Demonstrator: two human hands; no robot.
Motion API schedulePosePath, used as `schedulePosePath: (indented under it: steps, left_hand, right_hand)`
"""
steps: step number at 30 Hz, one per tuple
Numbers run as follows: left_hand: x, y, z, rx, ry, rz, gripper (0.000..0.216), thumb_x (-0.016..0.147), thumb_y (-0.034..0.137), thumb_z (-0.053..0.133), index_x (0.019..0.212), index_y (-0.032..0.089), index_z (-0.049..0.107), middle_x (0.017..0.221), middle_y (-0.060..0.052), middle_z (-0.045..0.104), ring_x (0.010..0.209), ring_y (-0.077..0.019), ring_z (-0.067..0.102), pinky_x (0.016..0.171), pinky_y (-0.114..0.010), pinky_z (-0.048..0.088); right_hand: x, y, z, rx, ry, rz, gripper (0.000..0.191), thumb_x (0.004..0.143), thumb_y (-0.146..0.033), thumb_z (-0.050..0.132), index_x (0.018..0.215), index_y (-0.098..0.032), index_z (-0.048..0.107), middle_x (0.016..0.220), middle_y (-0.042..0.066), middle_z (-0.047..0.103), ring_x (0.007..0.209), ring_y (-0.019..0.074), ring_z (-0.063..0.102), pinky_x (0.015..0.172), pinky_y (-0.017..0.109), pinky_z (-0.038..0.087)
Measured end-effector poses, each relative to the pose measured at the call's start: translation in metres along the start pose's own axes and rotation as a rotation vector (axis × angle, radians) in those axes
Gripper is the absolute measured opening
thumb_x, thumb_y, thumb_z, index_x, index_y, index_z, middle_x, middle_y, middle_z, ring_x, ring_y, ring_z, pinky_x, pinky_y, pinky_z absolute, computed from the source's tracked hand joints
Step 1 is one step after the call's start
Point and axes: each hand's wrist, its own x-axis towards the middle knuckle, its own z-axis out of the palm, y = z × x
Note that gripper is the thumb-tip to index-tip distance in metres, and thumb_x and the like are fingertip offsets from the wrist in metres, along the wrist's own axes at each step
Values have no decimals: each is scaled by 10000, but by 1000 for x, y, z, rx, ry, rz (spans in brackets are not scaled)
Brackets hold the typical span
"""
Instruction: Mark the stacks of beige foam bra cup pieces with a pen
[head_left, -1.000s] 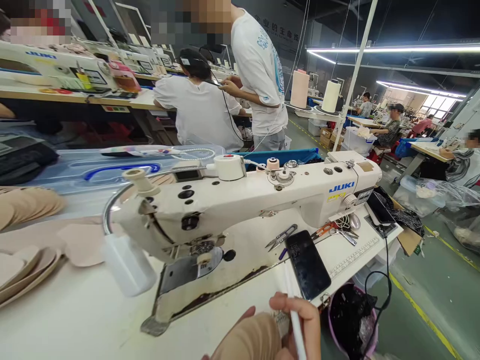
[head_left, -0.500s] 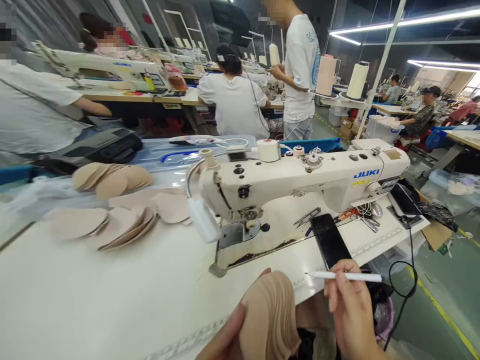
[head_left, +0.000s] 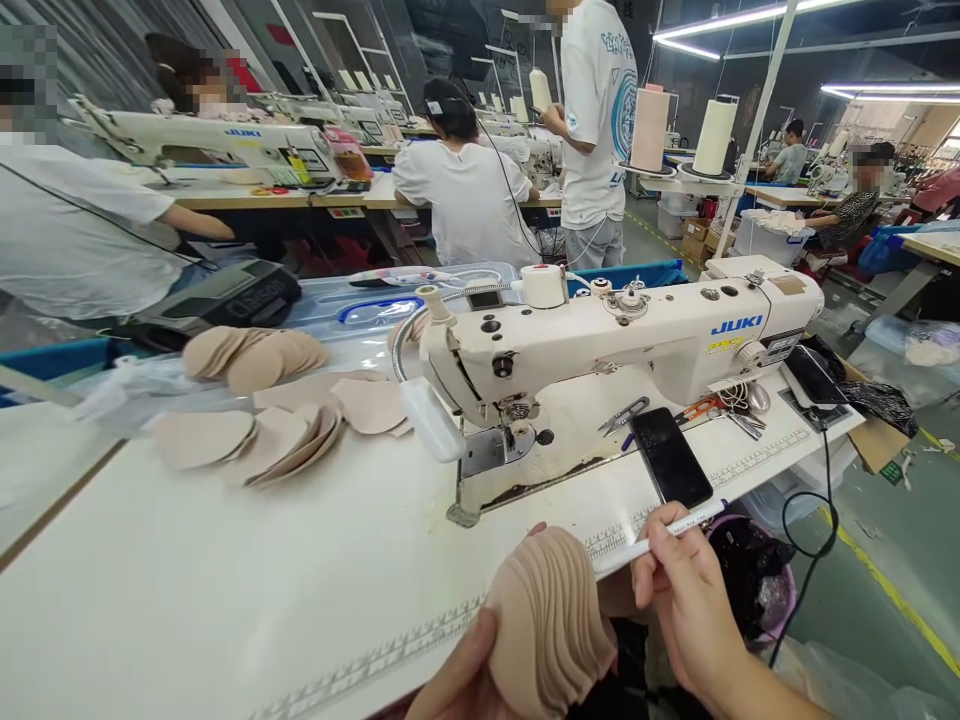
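A fanned stack of beige rounded foam pads (head_left: pixel 551 620) is gripped in my left hand (head_left: pixel 465 665), thumb on the front piece and fingers mostly hidden behind. My right hand (head_left: pixel 694 600) pinches a white marker pen (head_left: pixel 675 527), its lower end pointing left to the edge of the stack. Whether the tip touches a pad I cannot tell. Both hands are at the front edge of the white sewing table (head_left: pixel 300 590). More beige pads (head_left: pixel 292 445) lie in loose piles left of the sewing machine (head_left: pixel 600 345).
On the table by the machine lie a black phone (head_left: pixel 670 458), thread snips (head_left: pixel 625 415) and small metal tools (head_left: pixel 739 420). A bin with a black bag (head_left: pixel 750 570) stands below at right. Co-workers in white shirts (head_left: pixel 469 205) are beyond the table.
My right hand has brought the pen closer to the pads, its left end now tilted lower. The stack is turned slightly, showing more fanned edges. The camera view has shifted a little.
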Motion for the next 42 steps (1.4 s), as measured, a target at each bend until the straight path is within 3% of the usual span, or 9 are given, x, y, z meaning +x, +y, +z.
schedulePosePath:
  steps: [4,8,11,13,16,23,32,37,42]
  left_hand:
    - [3,-2,2,-21,16,-21,671,1058,339,471,1653,368,162,1514,-108,625,1385,-339,596,1281,-625,162]
    - [1,1,3,-3,84,-9,694,1057,243,455,1667,300,127,1501,-175,622,1420,-359,556,1248,-700,144]
    - [0,1,6,-9,57,9,572,1043,211,477,1602,308,402,1483,-155,642,1403,-364,575,1227,-726,154]
    - [0,1,7,-3,30,7,459,1038,252,512,1488,305,587,1475,-127,655,1411,-349,568,1253,-666,150]
    - [1,1,4,13,23,7,392,1033,279,535,1397,295,680,1464,-111,668,1452,-322,524,1279,-592,109]
    - [-3,1,-4,11,81,33,489,1042,284,519,1530,307,529,1507,-148,619,1435,-395,525,1233,-720,86]
    - [-1,3,-4,-76,-129,-24,503,1074,382,430,1572,313,419,1551,-153,555,1429,-365,535,1244,-664,160]
    - [-2,1,-3,-52,-83,-71,565,1065,386,454,1609,272,355,1597,-173,494,1506,-418,394,1236,-691,168]
    - [-4,2,-5,-27,-19,-39,575,1052,294,490,1610,309,350,1572,-151,537,1492,-389,432,1237,-687,184]
  right_hand:
    - [-3,-4,4,85,-44,-16,435,917,-600,709,822,-236,491,497,-87,504,493,107,424,542,226,322]
    - [-5,-8,4,62,-30,-55,421,924,-590,710,830,-239,498,503,-84,515,491,111,440,515,223,337]
    - [-7,-7,5,-7,-71,-41,380,971,-578,655,873,-244,503,523,-67,584,454,110,443,502,234,344]
    - [-8,-6,8,-11,-98,-22,363,986,-570,636,886,-245,508,538,-63,611,424,101,429,496,238,343]
    - [-9,-6,11,27,-104,-46,350,990,-550,640,869,-247,512,521,-66,609,426,102,434,504,237,352]
    - [-11,-3,10,18,-123,-47,319,1009,-517,628,879,-245,524,527,-64,625,413,103,445,476,230,352]
    - [-13,-2,11,22,-134,-86,306,1021,-498,616,879,-241,530,525,-55,641,393,100,455,460,232,352]
    - [-15,-1,13,29,-158,-77,300,1017,-491,630,884,-234,551,535,-55,642,408,95,453,468,228,354]
    - [-14,-2,15,38,-163,-111,294,1021,-480,630,878,-237,547,536,-52,654,407,96,459,460,226,350]
